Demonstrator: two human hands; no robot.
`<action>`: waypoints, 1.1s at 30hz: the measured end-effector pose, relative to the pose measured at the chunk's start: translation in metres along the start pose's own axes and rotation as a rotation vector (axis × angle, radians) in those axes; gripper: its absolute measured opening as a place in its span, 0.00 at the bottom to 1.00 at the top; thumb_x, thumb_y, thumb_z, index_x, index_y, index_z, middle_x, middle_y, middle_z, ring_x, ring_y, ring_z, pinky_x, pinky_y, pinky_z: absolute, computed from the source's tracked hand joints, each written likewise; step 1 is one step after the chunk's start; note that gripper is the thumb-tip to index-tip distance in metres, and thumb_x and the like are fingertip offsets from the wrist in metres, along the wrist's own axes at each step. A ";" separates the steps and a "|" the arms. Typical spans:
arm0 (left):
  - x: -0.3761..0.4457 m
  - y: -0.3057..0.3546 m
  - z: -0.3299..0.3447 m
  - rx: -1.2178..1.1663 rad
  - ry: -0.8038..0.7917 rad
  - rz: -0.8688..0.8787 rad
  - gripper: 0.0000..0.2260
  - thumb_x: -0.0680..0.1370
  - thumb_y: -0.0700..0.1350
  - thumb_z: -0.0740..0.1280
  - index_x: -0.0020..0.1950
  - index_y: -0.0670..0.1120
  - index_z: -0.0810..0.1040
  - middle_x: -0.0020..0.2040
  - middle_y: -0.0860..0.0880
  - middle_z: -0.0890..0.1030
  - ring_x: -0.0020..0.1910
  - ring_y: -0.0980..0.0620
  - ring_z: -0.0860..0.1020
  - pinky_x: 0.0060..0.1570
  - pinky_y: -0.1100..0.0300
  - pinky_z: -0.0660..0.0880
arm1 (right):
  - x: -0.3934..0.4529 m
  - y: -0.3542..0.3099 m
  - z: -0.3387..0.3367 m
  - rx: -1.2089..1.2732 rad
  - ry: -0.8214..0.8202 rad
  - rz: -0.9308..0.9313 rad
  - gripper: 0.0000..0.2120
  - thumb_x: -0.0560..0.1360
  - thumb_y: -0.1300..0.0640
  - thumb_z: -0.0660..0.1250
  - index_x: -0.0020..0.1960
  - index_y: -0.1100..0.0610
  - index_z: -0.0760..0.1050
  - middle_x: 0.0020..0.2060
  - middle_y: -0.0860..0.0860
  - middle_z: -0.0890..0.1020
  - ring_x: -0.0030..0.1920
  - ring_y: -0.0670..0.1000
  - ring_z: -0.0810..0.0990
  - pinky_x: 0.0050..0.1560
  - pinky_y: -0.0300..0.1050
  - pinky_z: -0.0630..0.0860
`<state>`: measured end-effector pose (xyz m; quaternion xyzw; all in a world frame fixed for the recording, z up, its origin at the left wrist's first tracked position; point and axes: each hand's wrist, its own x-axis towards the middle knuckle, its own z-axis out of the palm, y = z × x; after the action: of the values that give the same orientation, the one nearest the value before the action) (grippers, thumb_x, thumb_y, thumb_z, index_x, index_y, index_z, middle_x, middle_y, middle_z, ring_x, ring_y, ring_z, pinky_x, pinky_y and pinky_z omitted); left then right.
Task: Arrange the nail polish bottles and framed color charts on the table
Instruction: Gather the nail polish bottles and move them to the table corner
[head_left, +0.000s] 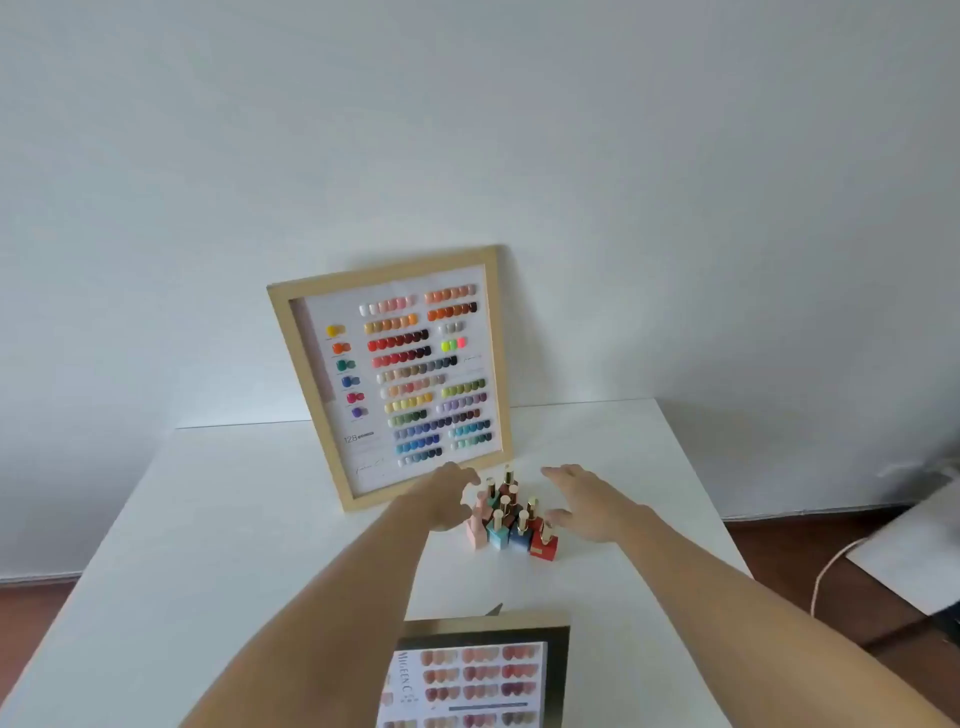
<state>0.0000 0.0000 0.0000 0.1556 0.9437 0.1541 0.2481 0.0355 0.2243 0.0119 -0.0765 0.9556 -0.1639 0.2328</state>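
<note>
We spread left hand (451, 498) at nine o'clock, right hand (587, 503) at three, flanking clustered gold-capped nail polish bottles (511, 519); neither grips anything.

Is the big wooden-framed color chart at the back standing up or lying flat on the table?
Standing, tilted back. The wooden-framed color chart has its bottom edge on the table, and its top appears to rest against the wall.

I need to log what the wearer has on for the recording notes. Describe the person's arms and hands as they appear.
Both arms are bare from the bottom edge of the picture up to the hands: no sleeves show. The left hand and right hand wear no gloves, and no watch, bracelet or ring can be seen. The fingers are bare; the picture is too soft to tell whether the nails are painted.
</note>
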 end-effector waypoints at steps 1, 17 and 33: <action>0.003 0.000 0.002 0.014 -0.006 0.008 0.22 0.79 0.44 0.64 0.72 0.50 0.67 0.71 0.45 0.67 0.68 0.45 0.70 0.68 0.52 0.68 | 0.003 -0.001 0.003 0.008 0.007 0.003 0.31 0.78 0.51 0.62 0.76 0.53 0.52 0.74 0.57 0.60 0.72 0.58 0.64 0.70 0.54 0.65; 0.050 -0.002 0.051 0.036 0.060 -0.049 0.14 0.79 0.44 0.60 0.65 0.46 0.70 0.57 0.44 0.75 0.54 0.42 0.78 0.53 0.51 0.77 | 0.042 -0.002 0.064 -0.021 0.172 0.096 0.12 0.77 0.56 0.59 0.60 0.52 0.66 0.48 0.55 0.76 0.45 0.59 0.78 0.43 0.52 0.77; 0.050 -0.016 0.006 0.174 -0.031 -0.053 0.10 0.78 0.39 0.63 0.56 0.40 0.80 0.51 0.46 0.82 0.45 0.49 0.78 0.45 0.60 0.77 | 0.030 0.019 0.057 0.131 0.283 0.159 0.06 0.79 0.59 0.58 0.50 0.60 0.72 0.44 0.57 0.80 0.40 0.56 0.77 0.39 0.48 0.73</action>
<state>-0.0413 0.0055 -0.0318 0.1541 0.9533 0.0625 0.2522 0.0344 0.2194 -0.0546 0.0385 0.9691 -0.2161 0.1125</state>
